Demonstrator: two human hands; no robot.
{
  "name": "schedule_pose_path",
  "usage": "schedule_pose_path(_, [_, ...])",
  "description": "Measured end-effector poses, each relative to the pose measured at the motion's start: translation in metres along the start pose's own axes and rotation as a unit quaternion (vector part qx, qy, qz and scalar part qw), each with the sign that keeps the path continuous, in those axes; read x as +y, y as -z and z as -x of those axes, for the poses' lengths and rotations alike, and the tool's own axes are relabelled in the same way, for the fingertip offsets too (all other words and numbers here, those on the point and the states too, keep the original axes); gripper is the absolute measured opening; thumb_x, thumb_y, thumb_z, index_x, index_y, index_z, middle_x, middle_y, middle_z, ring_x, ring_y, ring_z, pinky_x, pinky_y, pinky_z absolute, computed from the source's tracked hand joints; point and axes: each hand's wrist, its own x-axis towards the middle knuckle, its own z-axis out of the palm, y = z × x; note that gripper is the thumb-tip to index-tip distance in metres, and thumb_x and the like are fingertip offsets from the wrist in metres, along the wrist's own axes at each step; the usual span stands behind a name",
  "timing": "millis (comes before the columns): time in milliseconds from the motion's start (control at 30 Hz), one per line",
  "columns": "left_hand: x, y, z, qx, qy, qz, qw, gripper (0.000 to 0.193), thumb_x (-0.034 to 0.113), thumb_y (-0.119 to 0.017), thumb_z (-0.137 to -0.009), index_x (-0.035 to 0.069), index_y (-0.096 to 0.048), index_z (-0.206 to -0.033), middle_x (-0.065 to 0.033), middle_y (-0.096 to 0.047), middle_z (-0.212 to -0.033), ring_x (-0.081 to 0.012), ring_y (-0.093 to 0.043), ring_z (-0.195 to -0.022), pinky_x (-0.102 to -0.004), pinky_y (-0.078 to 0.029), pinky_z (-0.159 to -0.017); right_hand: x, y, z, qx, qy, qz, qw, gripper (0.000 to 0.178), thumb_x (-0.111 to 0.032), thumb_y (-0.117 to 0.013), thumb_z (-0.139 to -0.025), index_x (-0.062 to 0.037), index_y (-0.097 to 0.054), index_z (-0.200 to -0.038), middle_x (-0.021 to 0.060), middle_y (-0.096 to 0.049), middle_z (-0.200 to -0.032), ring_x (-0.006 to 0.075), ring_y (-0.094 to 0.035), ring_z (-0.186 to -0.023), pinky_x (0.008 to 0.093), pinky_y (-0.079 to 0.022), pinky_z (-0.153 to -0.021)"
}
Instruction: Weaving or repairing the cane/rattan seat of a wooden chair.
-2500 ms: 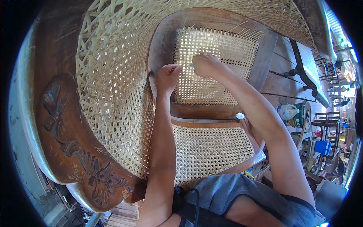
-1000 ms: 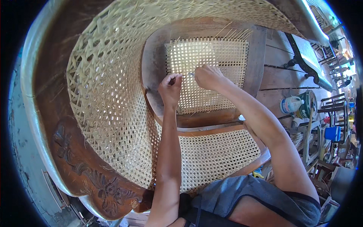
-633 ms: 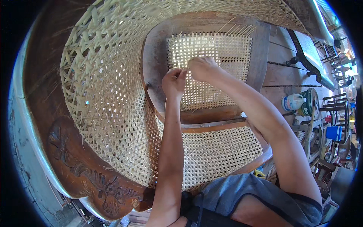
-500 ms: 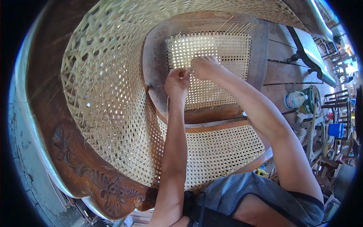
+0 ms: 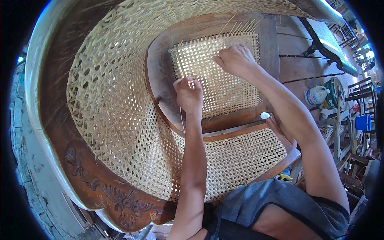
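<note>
A wooden chair seat frame (image 5: 162, 66) holds a square panel of open cane weaving (image 5: 224, 90). Along its far edge several loose cane ends (image 5: 244, 26) stick up. My left hand (image 5: 188, 94) is at the panel's left side, thumb and finger pinched together on a thin cane strand (image 5: 182, 119) that hangs below the wrist. Over the upper right part of the panel is my right hand (image 5: 237, 60), its fingers curled in; whatever they grip is hidden beneath the hand.
A curved cane backrest (image 5: 116, 100) with a carved wooden rim (image 5: 124, 200) wraps round the left and near sides. To the right, a white plastic jug (image 5: 316, 96), a green bucket (image 5: 331, 94) and a blue container (image 5: 363, 123) stand near a dark bench (image 5: 326, 52).
My right hand has moved right and away from my left hand, over the panel. My left hand stays pinched near the panel's left edge. The view has shifted slightly.
</note>
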Motion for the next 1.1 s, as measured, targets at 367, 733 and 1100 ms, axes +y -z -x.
schedule_pose_path(367, [0.021, 0.003, -0.019, -0.128, 0.175, 0.370, 0.903, 0.012, 0.010, -0.069, -0.091, 0.001, -0.072, -0.097, 0.0032, -0.067, -0.082, -0.0039, -0.056, -0.073, -0.0195, -0.046, -0.069, -0.022, -0.020, -0.010, -0.091, 0.026, -0.050, 0.994, 0.032, -0.028, -0.052, -0.094, -0.0033, -0.069, -0.082, 0.0185, -0.069, -0.083, 0.0341, -0.069, -0.083, 0.0469, -0.052, -0.079])
schedule_pose_path(733, [0.011, 0.001, -0.014, -0.075, 0.125, 0.189, 0.971, 0.018, 0.015, -0.068, -0.085, -0.002, -0.068, -0.090, -0.0048, -0.067, -0.073, -0.0086, -0.060, -0.067, -0.0244, -0.049, -0.064, -0.049, -0.048, -0.020, -0.092, 0.052, -0.023, 0.994, 0.019, -0.010, -0.058, -0.085, -0.0068, -0.072, -0.097, 0.0121, -0.069, -0.106, 0.0285, -0.067, -0.100, 0.0406, -0.054, -0.082])
schedule_pose_path(1100, [0.017, -0.001, -0.023, -0.116, 0.063, 0.031, 0.991, 0.012, 0.014, -0.070, -0.083, 0.004, -0.072, -0.090, -0.0109, -0.068, -0.077, -0.0204, -0.066, -0.067, -0.0327, -0.052, -0.067, -0.048, -0.030, -0.028, -0.191, 0.029, -0.005, 0.981, 0.018, -0.014, -0.060, -0.084, -0.0088, -0.073, -0.095, 0.0101, -0.071, -0.104, 0.0246, -0.068, -0.099, 0.0391, -0.053, -0.081])
